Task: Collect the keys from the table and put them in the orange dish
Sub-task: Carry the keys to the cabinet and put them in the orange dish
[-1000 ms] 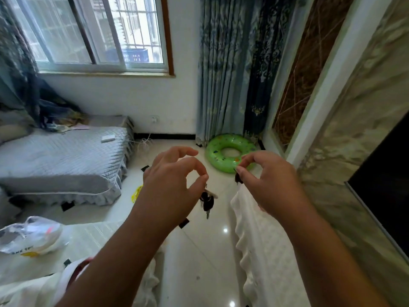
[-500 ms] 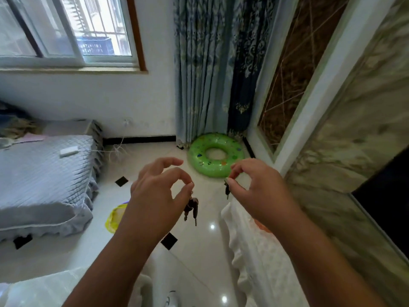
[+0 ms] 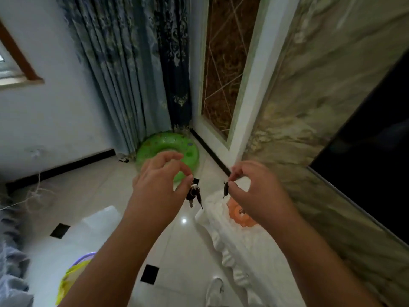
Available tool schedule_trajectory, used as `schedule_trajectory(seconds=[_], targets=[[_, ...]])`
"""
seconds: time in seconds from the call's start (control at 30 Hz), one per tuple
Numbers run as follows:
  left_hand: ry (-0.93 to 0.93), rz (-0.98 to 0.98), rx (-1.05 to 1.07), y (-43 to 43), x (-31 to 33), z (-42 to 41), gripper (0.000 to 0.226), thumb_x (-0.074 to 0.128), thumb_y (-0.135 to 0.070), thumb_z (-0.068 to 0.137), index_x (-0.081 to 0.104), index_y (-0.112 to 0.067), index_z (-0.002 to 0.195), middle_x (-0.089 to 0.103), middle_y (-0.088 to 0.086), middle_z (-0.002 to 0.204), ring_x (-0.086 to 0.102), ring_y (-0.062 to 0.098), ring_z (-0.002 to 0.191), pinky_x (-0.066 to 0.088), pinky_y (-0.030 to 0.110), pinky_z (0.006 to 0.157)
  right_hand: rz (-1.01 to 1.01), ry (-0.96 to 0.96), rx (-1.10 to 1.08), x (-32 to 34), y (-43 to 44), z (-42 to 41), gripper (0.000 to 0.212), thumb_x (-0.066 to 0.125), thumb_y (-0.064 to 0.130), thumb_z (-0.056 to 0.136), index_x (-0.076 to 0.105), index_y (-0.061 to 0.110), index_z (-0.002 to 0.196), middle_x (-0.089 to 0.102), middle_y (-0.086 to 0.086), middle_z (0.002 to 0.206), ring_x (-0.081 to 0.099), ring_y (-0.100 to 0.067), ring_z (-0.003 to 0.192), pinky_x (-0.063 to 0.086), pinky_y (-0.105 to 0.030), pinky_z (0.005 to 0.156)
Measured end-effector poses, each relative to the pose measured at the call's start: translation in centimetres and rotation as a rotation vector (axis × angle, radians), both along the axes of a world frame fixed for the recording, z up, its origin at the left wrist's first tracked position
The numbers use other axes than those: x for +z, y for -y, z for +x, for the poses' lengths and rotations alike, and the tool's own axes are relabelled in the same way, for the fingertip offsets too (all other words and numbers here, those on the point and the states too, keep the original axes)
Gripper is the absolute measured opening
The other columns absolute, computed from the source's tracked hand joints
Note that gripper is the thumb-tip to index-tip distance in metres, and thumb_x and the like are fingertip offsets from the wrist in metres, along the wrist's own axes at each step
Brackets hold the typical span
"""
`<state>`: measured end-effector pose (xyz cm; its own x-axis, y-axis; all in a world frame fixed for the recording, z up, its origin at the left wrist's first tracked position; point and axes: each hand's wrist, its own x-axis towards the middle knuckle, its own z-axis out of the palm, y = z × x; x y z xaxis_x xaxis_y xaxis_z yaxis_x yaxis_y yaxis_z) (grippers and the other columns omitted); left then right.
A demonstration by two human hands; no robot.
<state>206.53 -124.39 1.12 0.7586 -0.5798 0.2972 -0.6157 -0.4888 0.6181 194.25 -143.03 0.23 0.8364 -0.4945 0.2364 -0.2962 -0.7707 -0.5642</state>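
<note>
While pinched shut: left hand (image 3: pixel 159 187), one key bunch (image 3: pixel 194 196); right hand (image 3: pixel 254 191), one dark key (image 3: pixel 225 189).

Both forearms and hands (image 3: pixel 159 185) are bare, no sleeves visible.

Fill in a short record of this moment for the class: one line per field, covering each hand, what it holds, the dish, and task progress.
left hand: pinching a bunch of keys, which hangs below the fingertips
right hand: pinching a single dark key
orange dish: on the white cloth-covered surface, partly hidden by the right hand
dish contents: cannot tell, blurred
progress: keys in the air, not yet in the dish
</note>
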Motion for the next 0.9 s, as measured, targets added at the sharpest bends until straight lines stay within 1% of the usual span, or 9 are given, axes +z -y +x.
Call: schedule_trajectory(seconds=[0.07, 0.17, 0.23, 0.37, 0.43, 0.6, 0.7, 0.83, 0.9], targets=[[-0.001, 0.004, -0.042, 2.0, -0.5, 1.9, 0.002, 0.062, -0.038, 0.086, 0.061, -0.038, 0.088, 0.048, -0.021, 0.123, 0.04, 0.009, 0.122, 0.036, 0.047, 0.103, 0.001, -0.015, -0.032, -0.5, 1.4, 1.2, 0.005, 0.063, 0.035, 0.08, 0.059, 0.035, 0.079, 0.056, 0.022, 0.099, 0.048, 0.009, 0.097, 0.035, -0.01, 0.077], [0.0, 0.014, -0.08, 5.4, -1.4, 4.5, 0.002, 0.059, -0.04, 0.087, 0.059, -0.038, 0.088, 0.047, -0.023, 0.124, 0.032, -0.002, 0.118, 0.03, 0.036, 0.102, 0.019, -0.009, -0.077, -1.2, 4.0, 3.0, 0.006, 0.066, 0.033, 0.08, 0.06, 0.035, 0.079, 0.057, 0.021, 0.101, 0.05, 0.007, 0.097, 0.037, -0.011, 0.08], [0.001, 0.049, -0.109, 7.7, -1.9, 6.0, 0.005, 0.06, -0.04, 0.086, 0.061, -0.036, 0.09, 0.047, -0.022, 0.125, 0.029, -0.004, 0.116, 0.028, 0.033, 0.1, 0.049, 0.016, -0.11, -1.5, 5.8, 4.3, 0.006, 0.067, 0.031, 0.081, 0.062, 0.034, 0.079, 0.057, 0.021, 0.1, 0.05, 0.006, 0.097, 0.039, -0.013, 0.081], [0.025, 0.127, -0.176, 12.4, -2.2, 9.2, 0.004, 0.06, -0.039, 0.085, 0.061, -0.037, 0.088, 0.049, -0.019, 0.128, 0.04, 0.009, 0.123, 0.036, 0.041, 0.1, 0.08, 0.04, -0.164, -2.3, 9.7, 7.4, 0.006, 0.067, 0.031, 0.081, 0.062, 0.033, 0.081, 0.056, 0.02, 0.1, 0.051, 0.004, 0.096, 0.04, -0.015, 0.079], [0.043, 0.152, -0.199, 14.9, -2.1, 10.9, 0.002, 0.061, -0.041, 0.085, 0.061, -0.038, 0.086, 0.05, -0.019, 0.128, 0.042, 0.009, 0.121, 0.039, 0.044, 0.099, 0.089, 0.041, -0.189, -2.6, 11.7, 9.1, 0.006, 0.067, 0.032, 0.081, 0.061, 0.033, 0.08, 0.056, 0.021, 0.101, 0.05, 0.005, 0.096, 0.038, -0.013, 0.076], [0.108, 0.147, -0.242, 20.6, -3.0, 14.8, 0.004, 0.061, -0.043, 0.082, 0.06, -0.039, 0.083, 0.051, -0.019, 0.126, 0.042, 0.005, 0.118, 0.034, 0.034, 0.093, 0.116, 0.035, -0.206, -4.2, 16.3, 13.4, 0.006, 0.067, 0.032, 0.081, 0.062, 0.033, 0.08, 0.055, 0.021, 0.099, 0.051, 0.006, 0.092, 0.034, -0.007, 0.073], [0.098, 0.147, -0.285, 23.8, -3.9, 16.6, 0.004, 0.061, -0.042, 0.08, 0.06, -0.038, 0.082, 0.051, -0.019, 0.125, 0.042, 0.006, 0.117, 0.029, 0.029, 0.089, 0.146, 0.032, -0.252, -5.1, 18.4, 15.1, 0.008, 0.069, 0.03, 0.08, 0.062, 0.033, 0.08, 0.056, 0.018, 0.097, 0.052, 0.003, 0.088, 0.042, -0.015, 0.074], [0.071, 0.158, -0.374, 27.9, -5.2, 18.9, 0.004, 0.065, -0.038, 0.077, 0.062, -0.036, 0.08, 0.052, -0.018, 0.125, 0.044, 0.008, 0.117, 0.038, 0.038, 0.092, 0.162, 0.021, -0.348, -7.0, 20.8, 15.8, 0.006, 0.069, 0.029, 0.081, 0.063, 0.03, 0.082, 0.057, 0.017, 0.098, 0.052, 0.002, 0.087, 0.039, -0.01, 0.071], [0.058, 0.164, -0.428, 30.3, -6.3, 20.0, 0.005, 0.068, -0.036, 0.075, 0.063, -0.035, 0.077, 0.054, -0.017, 0.125, 0.048, 0.01, 0.116, 0.043, 0.044, 0.093, 0.183, 0.004, -0.416, -8.3, 22.2, 16.0, 0.004, 0.068, 0.029, 0.082, 0.065, 0.028, 0.083, 0.057, 0.016, 0.099, 0.053, 0.001, 0.088, 0.043, -0.016, 0.074]])
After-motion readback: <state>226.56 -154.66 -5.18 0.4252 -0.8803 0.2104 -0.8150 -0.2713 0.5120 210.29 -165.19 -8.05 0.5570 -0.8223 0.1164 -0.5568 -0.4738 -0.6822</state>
